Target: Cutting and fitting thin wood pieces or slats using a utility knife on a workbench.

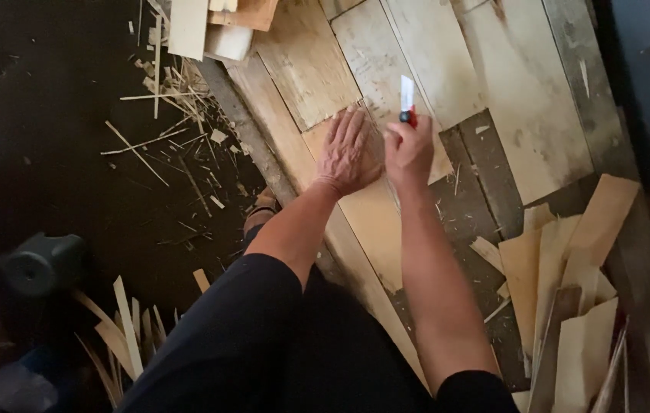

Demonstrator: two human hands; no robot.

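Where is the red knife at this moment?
In the head view, the red knife is just above centre, held in the right hand with its blade pointing up, beside the left hand lying flat on a wood sheet.

The single head-worn camera is looking steeply down from above the person's shoulders, facing forward over the wooden work surface (508, 92). It is sitting close, taking in both forearms over that surface, dark floor lying left of it, veneer offcuts (569, 291) right.

Red-handled knife (406, 103), blade up, over pale veneer sheet (374, 210).
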